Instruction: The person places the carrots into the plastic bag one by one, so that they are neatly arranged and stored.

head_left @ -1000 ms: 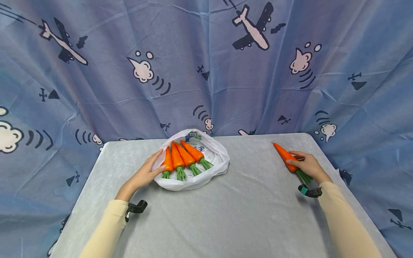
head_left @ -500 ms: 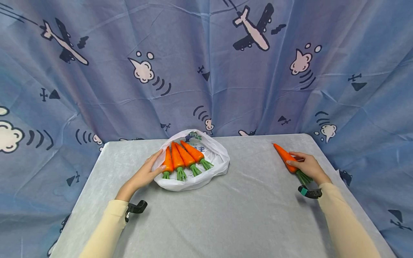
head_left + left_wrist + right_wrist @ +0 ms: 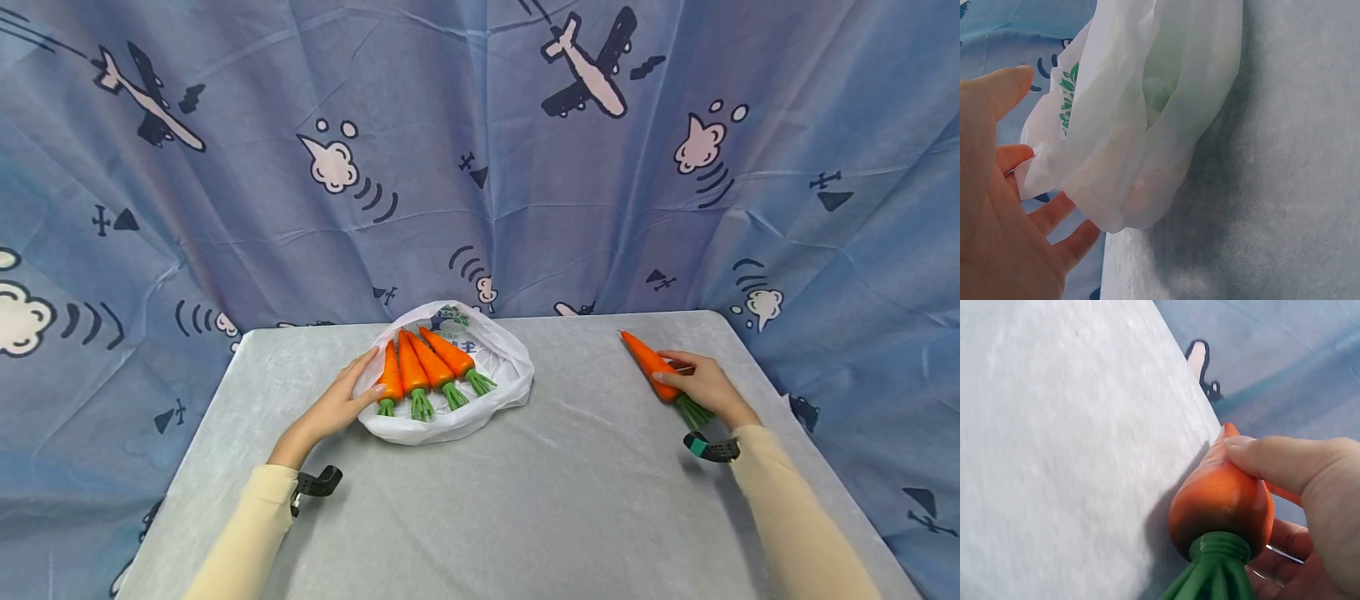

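A white plastic bag (image 3: pixel 405 430) lies with its mouth wide, and several orange carrots (image 3: pixel 411 364) with green stalk ends sit in it side by side. At its left rim is my left hand (image 3: pixel 337 408), fingers spread and fairly straight, touching the bag. The left wrist view shows those fingers (image 3: pixel 1054 212) against the thin plastic, through which carrots show faintly. Over on the right, my right hand (image 3: pixel 705 383) pinches a single carrot (image 3: pixel 645 360) between thumb and fingers. In the right wrist view the thumb presses the carrot's (image 3: pixel 1222 500) upper side; some fingers are hidden behind it.
A grey-white cloth-covered table (image 3: pixel 525 500) carries everything. Behind it hangs a blue curtain (image 3: pixel 480 167) printed with airplanes and clouds, close to the table's far edge. Dark wrist straps (image 3: pixel 318 482) sit on both arms.
My right hand has shifted slightly left with the carrot in the last half second. The left hand and the bag have stayed where they were.
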### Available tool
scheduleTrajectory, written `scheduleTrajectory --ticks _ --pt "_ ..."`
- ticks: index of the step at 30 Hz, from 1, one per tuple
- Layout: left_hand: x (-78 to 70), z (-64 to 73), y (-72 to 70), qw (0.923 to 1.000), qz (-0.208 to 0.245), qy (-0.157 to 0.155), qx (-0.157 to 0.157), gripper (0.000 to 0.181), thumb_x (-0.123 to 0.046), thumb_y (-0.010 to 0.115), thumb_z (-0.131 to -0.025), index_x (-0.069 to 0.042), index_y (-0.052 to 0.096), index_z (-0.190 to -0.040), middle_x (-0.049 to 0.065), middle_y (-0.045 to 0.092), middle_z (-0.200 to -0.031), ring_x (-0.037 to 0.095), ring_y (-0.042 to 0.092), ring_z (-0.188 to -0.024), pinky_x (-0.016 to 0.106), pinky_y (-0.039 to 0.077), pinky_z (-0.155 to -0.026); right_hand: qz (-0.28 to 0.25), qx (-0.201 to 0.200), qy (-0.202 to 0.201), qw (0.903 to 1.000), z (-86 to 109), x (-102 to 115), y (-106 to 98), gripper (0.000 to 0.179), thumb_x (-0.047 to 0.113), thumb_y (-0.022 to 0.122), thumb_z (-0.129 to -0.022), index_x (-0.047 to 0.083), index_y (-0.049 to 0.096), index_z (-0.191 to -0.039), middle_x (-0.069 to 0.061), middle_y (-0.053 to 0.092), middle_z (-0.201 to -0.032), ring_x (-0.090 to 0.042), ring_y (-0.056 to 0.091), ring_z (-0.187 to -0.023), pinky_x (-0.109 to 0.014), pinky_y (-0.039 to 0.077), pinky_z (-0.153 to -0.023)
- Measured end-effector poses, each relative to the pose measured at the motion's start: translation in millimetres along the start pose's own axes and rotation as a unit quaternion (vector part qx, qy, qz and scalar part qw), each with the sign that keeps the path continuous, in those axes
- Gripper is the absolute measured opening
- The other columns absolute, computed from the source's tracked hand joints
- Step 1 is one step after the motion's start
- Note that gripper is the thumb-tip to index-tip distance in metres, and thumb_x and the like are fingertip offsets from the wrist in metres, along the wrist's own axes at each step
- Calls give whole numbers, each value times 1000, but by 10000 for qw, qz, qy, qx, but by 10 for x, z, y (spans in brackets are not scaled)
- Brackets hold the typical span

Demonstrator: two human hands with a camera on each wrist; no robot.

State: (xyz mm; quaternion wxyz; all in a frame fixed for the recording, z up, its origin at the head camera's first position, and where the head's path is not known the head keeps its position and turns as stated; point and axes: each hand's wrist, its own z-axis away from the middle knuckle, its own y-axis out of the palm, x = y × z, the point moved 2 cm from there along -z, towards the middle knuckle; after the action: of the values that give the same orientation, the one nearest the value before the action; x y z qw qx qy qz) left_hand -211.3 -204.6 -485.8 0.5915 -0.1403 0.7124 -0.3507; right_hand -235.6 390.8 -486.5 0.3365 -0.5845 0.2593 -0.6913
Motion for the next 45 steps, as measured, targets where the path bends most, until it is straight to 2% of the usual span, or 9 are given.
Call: scheduleTrajectory --ticks 8,17,25,32,45 --pt "-2 -2 -6 10000 -4 -42 13 73 -35 58 -99 -15 20 -159 21 24 -163 45 22 -149 66 20 -119 -85 63 -477 9988 -30 341 82 65 41 66 -94 6 48 -146 -29 52 -141 -43 55 -120 -43 55 -91" --pt "-1 -8 -7 10000 -10 -56 31 73 -35 58 -100 -15 20 -159 21 24 -163 45 22 -149 67 20 -118 -344 261 -624 9971 -91 709 215 63 42 68 -92 13 50 -146 -25 55 -139 -39 55 -120 -41 55 -91" --pt "-12 -7 -5 10000 18 -75 54 74 -35 58 -99 -15 20 -159 21 23 -163 46 22 -149 67 20 -118 -486 456 -792 9946 -176 1024 386 61 43 70 -90 20 53 -144 -19 57 -139 -35 54 -120 -36 57 -85" --pt "8 -16 3 9999 52 -145 74 75 -36 58 -99 -17 19 -160 19 22 -164 44 21 -150 66 20 -119 -333 444 -1289 9901 -195 1296 480 57 36 72 -90 16 56 -141 -18 62 -133 -33 59 -112 -33 56 -83" --pt "4 -18 -2 9999 13 -84 79 74 -36 58 -99 -15 20 -159 20 23 -164 45 22 -150 67 20 -118 -319 686 -1767 9814 -238 1653 657 52 28 75 -88 14 61 -137 -16 65 -129 -31 62 -107 -32 57 -80"
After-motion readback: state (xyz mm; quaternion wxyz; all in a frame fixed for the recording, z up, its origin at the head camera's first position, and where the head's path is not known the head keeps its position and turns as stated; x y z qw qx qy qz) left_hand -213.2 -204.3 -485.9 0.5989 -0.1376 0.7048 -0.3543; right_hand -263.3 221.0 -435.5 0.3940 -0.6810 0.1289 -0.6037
